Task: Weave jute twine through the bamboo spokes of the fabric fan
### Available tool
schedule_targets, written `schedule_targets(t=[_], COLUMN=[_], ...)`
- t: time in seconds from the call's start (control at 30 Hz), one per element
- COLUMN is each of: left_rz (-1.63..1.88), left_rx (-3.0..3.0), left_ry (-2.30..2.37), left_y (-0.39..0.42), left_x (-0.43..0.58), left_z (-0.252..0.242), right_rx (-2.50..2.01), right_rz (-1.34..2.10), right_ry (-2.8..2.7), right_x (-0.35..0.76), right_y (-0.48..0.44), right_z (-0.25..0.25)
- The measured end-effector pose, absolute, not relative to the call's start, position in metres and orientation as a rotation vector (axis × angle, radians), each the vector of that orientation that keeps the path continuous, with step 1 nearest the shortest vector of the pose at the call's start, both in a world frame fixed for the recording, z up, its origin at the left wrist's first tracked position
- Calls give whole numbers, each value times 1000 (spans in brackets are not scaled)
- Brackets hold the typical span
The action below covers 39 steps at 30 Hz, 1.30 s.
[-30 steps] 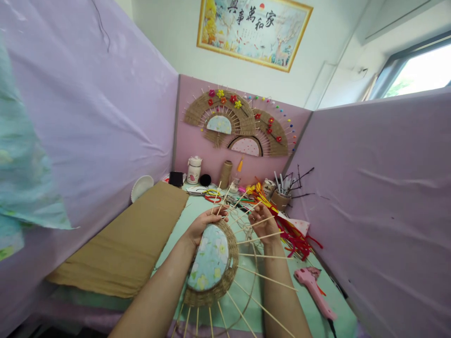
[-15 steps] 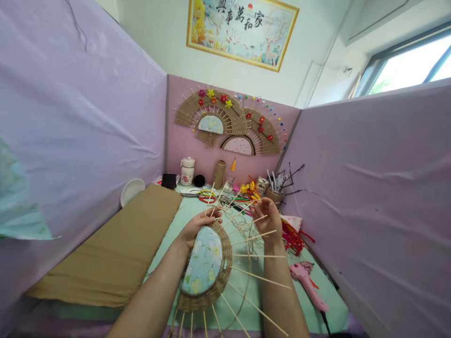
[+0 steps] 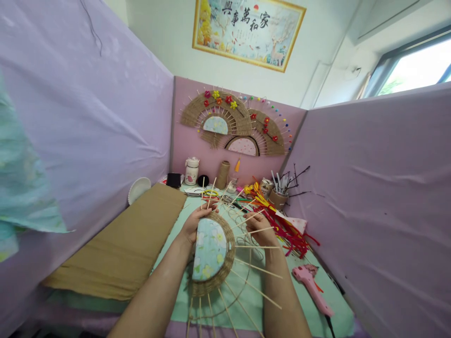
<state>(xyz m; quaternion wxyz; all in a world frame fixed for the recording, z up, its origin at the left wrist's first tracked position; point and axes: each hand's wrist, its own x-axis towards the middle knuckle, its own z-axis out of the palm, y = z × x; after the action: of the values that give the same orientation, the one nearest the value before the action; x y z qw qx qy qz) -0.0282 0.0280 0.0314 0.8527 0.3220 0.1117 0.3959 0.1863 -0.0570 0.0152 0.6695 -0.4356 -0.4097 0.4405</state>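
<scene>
I hold a half-made fan (image 3: 211,249): a half-round floral fabric pad ringed with woven jute twine, thin wooden sticks radiating from it. My left hand (image 3: 197,221) grips its top edge, fingers curled over the weave. My right hand (image 3: 261,229) sits among the sticks on the right side, fingers pinched on the jute twine (image 3: 246,263), which loops loosely down over the green table cover (image 3: 310,305).
A folded brown cloth (image 3: 130,244) lies to the left. A pink glue gun (image 3: 313,288) lies at the right, red and yellow pipe cleaners (image 3: 285,227) behind it. Scissors, a twine spool (image 3: 222,174), a jar and tool cups stand at the back. Finished fans hang on the pink partition.
My right hand has dropped lower and closer to the fan's weave. The fan has tilted slightly and the view has shifted a little.
</scene>
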Motion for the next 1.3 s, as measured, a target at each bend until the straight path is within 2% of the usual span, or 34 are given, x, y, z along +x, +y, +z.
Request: schedule_targets(t=[0.93,1.3], left_rz=[535,571], left_rx=[753,744], left_ry=[-46,-176], left_y=[13,6], left_x=[-32,-39], left_z=[33,32], right_rx=[-1001,-919], right_rz=[1107,1151], right_ry=[-1078,-1015], right_x=[180,188], right_y=[-70,-67], right_z=[17,13])
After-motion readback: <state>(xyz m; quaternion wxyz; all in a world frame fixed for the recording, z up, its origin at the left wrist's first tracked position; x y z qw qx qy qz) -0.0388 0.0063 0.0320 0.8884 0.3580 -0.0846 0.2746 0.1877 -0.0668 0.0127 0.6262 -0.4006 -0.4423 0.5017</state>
